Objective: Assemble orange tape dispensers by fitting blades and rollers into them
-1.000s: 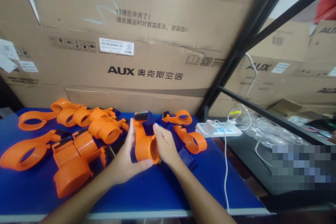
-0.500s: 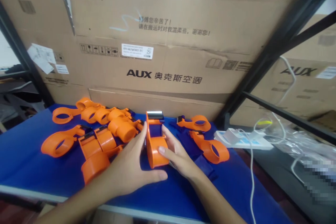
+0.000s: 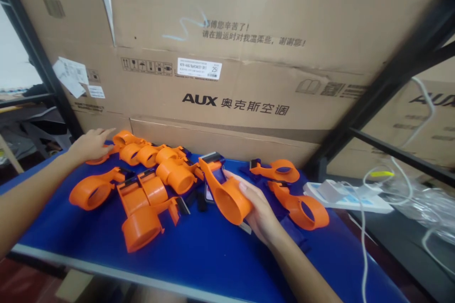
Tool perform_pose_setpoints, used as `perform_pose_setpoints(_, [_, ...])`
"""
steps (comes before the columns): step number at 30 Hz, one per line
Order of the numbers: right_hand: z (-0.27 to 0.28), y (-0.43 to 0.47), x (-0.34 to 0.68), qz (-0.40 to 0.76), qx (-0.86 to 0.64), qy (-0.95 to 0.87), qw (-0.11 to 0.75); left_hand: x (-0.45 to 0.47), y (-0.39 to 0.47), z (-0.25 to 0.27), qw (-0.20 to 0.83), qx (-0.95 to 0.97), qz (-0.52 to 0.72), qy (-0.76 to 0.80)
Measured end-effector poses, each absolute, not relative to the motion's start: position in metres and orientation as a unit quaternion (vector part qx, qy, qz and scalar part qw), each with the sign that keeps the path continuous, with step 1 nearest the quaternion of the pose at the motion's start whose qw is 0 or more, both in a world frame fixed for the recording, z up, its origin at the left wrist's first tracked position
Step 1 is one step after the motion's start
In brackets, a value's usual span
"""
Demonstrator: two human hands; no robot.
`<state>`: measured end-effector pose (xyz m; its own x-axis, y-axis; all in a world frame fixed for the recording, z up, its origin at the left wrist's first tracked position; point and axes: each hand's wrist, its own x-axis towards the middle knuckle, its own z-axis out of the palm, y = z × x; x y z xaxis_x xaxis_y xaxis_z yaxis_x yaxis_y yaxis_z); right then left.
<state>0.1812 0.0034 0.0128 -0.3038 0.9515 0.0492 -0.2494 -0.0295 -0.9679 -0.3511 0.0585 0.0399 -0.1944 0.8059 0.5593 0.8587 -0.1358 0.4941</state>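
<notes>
My right hand (image 3: 259, 206) grips an orange tape dispenser (image 3: 232, 201) by its ring, its dark blade end tilted up and to the left. My left hand (image 3: 93, 144) is at the far left, fingers stretched out over an orange tape dispenser (image 3: 99, 158) that it partly hides; whether it touches it I cannot make out. Several more orange tape dispensers lie in a cluster between my hands, among them one with its ring toward me (image 3: 142, 229). Two others, an upper one (image 3: 280, 170) and a lower one (image 3: 309, 210), lie right of my right hand.
A blue-topped table (image 3: 213, 260) carries everything. Behind it stands a large cardboard sheet (image 3: 234, 80) with printing. A white power strip (image 3: 355, 201) with plugs and cables lies at the right, near a black metal post (image 3: 359, 99). Clear plastic wrap (image 3: 426, 203) lies beyond.
My left hand has moved from beside the held tape dispenser to the far left of the table. The dispenser in my right hand has tilted, its ring now turned toward me.
</notes>
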Motion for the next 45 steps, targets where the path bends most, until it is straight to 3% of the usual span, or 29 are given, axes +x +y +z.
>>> perform_pose_setpoints(8, [0.006,0.008,0.184,0.615,-0.352,-0.528,0.468,-0.344,0.094,0.015,0.021,-0.691,-0.283,-0.665])
perform_pose_setpoints(27, [0.008,0.005,0.185,0.611,-0.363,-0.549,0.441,-0.376,0.069,0.025,0.029,-0.653,-0.232,-0.721])
perform_pose_setpoints(40, [0.012,0.004,0.18,0.628,-0.397,-0.477,0.469,-0.353,0.052,0.046,0.079,-0.621,-0.107,-0.773])
perform_pose_setpoints(45, [0.008,0.002,0.169,0.67,-0.375,-0.478,0.426,-0.346,0.05,0.05,0.162,-0.558,-0.114,-0.806])
